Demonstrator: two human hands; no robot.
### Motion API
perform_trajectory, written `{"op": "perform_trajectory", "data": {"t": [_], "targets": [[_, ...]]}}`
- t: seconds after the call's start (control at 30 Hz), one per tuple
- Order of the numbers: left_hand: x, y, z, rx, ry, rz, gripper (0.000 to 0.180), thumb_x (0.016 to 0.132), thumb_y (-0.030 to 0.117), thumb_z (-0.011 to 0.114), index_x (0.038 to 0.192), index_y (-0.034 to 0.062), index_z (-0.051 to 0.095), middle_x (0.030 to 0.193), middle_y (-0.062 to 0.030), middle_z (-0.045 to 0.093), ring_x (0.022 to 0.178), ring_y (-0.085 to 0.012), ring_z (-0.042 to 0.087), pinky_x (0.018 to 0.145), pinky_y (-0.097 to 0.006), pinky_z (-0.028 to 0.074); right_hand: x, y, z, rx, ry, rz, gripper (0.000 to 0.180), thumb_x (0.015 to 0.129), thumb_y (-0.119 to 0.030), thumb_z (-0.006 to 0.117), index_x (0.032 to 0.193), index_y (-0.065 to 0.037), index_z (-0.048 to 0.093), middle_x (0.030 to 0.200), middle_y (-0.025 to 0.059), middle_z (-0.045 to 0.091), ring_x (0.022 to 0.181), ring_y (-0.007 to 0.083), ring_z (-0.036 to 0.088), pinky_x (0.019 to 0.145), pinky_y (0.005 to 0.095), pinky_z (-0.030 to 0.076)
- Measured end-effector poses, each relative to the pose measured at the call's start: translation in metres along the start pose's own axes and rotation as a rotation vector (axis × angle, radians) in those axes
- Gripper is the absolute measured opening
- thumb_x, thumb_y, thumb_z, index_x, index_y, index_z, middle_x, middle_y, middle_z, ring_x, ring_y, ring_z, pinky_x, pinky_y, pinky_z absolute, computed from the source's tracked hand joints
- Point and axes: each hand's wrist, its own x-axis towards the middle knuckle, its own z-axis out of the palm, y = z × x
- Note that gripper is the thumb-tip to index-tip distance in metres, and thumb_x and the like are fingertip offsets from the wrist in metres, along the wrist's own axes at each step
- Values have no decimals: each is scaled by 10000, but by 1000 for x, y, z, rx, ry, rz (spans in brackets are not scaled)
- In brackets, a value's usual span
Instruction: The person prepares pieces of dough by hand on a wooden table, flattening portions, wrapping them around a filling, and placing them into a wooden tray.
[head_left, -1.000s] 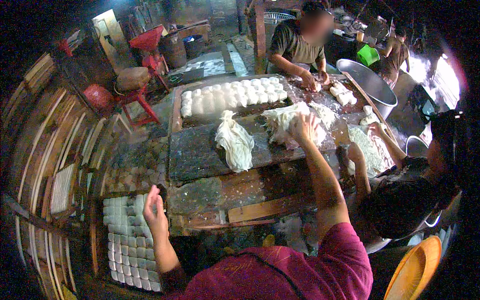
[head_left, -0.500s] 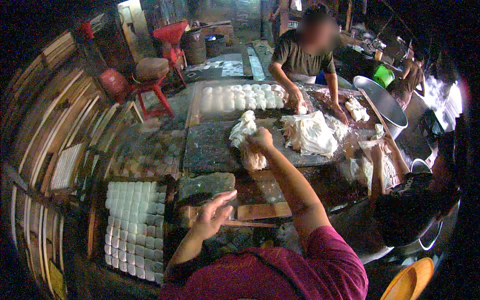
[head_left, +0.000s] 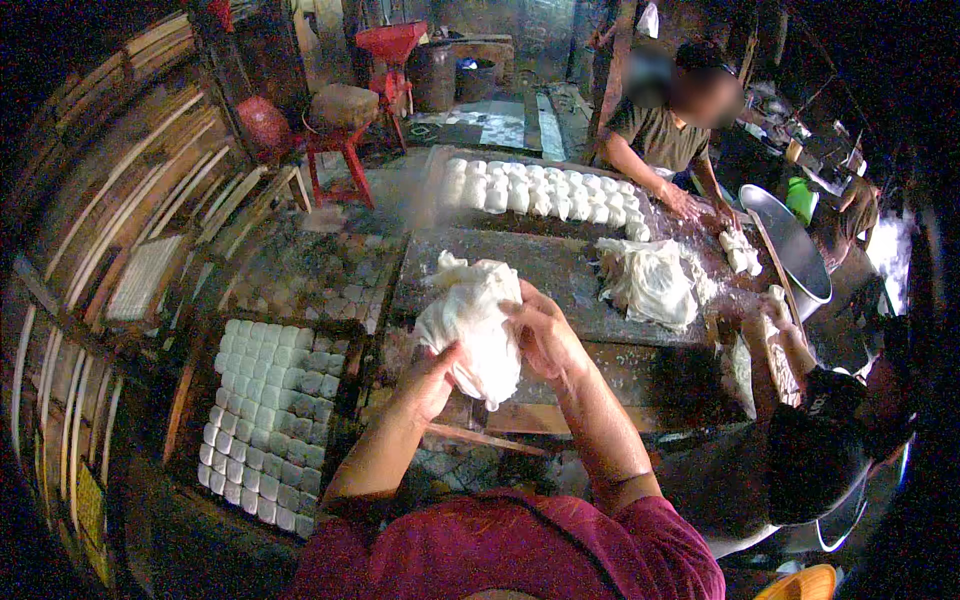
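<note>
A crumpled white cloth bundle, limp and hanging in folds, is held up in front of me over the near edge of the dark worktable. My left hand grips its lower left side, the fingers partly hidden behind it. My right hand holds it from the right, fingers curled on its edge. Farther right on the table lies a spread pile of white cloth. Beyond it, small white bundles sit in rows on a board.
To my left is a tray of square white blocks. Across the table a person works with both hands near a white lump. At the right another person reaches onto the table. A large metal basin and a red stool stand around it.
My right hand has lifted the white cloth off the table toward me, and my left hand has come onto it. The view has shifted; the co-worker's hands have moved right.
</note>
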Motion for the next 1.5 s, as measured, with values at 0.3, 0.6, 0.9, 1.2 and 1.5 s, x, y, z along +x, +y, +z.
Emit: {"op": "perform_trajectory", "data": {"t": [0.3, 0.6, 0.9, 1.2, 1.5], "targets": [[6, -20, 1, -243, 177, 47, 465, 862, 312, 495, 1223, 30, 410, 1180, -94, 513, 1081, -225, 498, 922, -371, 412, -32, 0, -15, -287, -7, -76, 526, 677, 61, 570, 1184, 20, 436, 1136, 100, 536, 1061, 191, 500, 922, 317, 379], [7, -16, 5, -238, 134, -98, 539, 866, 436, 398, 1240, 49, 421, 1247, -96, 475, 1128, -235, 471, 962, -395, 361, -48, -11, -51, 58, 36, 212, 620, 849, -493, 343, 1186, 11, 475, 1142, 93, 554, 1093, 204, 491, 928, 366, 375], [13, -8, 10, -133, 23, -259, 674, 856, 552, 315, 1267, 21, 370, 1256, -132, 456, 1139, -264, 458, 960, -412, 368, -58, -9, -39, -153, 203, 105, 415, 849, -276, 560, 1083, 64, 519, 985, 134, 610, 836, 202, 613, 760, 322, 489], [25, -55, 13, 135, 143, -247, 524, 813, 357, 592, 1192, 24, 452, 1192, -98, 499, 1083, -237, 484, 927, -389, 402, -61, -39, -44, -262, 285, 8, 324, 745, -70, 657, 1039, 23, 560, 946, 77, 614, 787, 142, 594, 667, 258, 490], [21, -17, 10, 177, 64, -133, 499, 895, 346, 406, 1300, 58, 352, 1169, -162, 508, 1064, -270, 511, 918, -414, 405, -50, -158, -174, -378, 618, -260, 254, 733, -142, 615, 937, 1, 562, 745, 68, 587, 587, 182, 579, 468, 318, 498]]}}
